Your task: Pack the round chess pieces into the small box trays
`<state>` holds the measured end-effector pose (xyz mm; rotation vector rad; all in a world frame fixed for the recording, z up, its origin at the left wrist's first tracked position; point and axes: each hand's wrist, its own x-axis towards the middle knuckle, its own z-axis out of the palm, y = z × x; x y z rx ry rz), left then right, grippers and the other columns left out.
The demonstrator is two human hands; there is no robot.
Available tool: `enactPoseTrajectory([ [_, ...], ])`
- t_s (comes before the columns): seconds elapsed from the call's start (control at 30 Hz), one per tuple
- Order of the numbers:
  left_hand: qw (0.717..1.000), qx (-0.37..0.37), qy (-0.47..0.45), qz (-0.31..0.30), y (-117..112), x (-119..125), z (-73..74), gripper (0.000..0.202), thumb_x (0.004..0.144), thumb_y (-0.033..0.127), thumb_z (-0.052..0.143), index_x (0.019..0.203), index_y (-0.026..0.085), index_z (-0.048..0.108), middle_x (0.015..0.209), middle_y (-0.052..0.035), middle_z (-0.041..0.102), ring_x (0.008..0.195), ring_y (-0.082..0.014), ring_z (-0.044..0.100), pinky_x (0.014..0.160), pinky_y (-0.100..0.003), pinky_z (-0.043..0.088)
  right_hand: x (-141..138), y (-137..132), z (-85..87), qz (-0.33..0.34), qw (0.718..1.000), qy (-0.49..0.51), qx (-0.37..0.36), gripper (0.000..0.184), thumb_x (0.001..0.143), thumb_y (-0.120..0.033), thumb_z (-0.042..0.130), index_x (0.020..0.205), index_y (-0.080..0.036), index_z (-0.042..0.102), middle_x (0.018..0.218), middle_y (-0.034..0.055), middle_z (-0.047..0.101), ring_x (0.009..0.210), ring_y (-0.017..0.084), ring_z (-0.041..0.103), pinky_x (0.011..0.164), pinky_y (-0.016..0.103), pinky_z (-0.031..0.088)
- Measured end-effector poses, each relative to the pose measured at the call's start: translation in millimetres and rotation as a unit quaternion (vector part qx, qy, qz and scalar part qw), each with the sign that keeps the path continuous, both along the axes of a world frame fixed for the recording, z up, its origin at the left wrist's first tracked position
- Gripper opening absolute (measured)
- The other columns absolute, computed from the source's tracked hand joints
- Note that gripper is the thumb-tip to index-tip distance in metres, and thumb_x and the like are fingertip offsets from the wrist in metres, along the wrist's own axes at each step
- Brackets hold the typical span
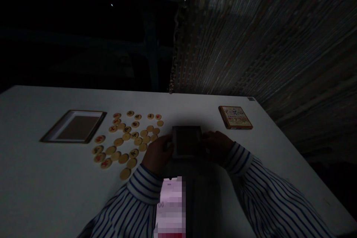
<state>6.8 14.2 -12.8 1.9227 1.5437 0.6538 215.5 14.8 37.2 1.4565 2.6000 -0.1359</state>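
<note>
A dark square object (186, 142), perhaps a folded board or box part, sits on the white table (41, 193) in front of me. My left hand (157, 154) grips its left edge and my right hand (216, 145) grips its right edge; both have fingers curled round it. Several round wooden game pieces (128, 139) with red and black marks lie scattered just left of my left hand. The scene is very dim.
An open box tray (75, 126) with a brown inside lies at the left. A printed box lid (235, 117) lies at the right, near the table's far edge. A woven screen (264, 33) hangs behind the table. A pink label (170, 204) hangs at my chest.
</note>
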Motion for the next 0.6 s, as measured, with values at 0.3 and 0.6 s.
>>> enactPoseTrajectory([
  [0.3,1.0,-0.007,-0.002,-0.004,0,-1,0.0,0.035,0.075,0.022,0.044,0.107,0.017,0.057,0.103,-0.0058,0.064,0.093,-0.0188,0.059,0.081,-0.031,0.045,-2,2,-1.7,-0.011,0.999,-0.024,-0.033,0.011,0.07,-0.03,0.058,0.071,-0.022,0.066,0.08,0.0068,0.065,0.074,0.019,0.059,0.059,0.028,0.038],
  [0.6,1.0,-0.011,-0.01,-0.011,1,0,-0.1,0.035,0.075,0.023,0.044,0.108,0.017,0.057,0.105,-0.005,0.063,0.097,-0.0185,0.057,0.085,-0.031,0.044,-5,3,9.0,-0.008,0.993,-0.073,-0.09,0.023,0.079,-0.034,0.046,0.083,-0.022,0.065,0.09,0.0071,0.064,0.083,0.018,0.058,0.067,0.028,0.039],
])
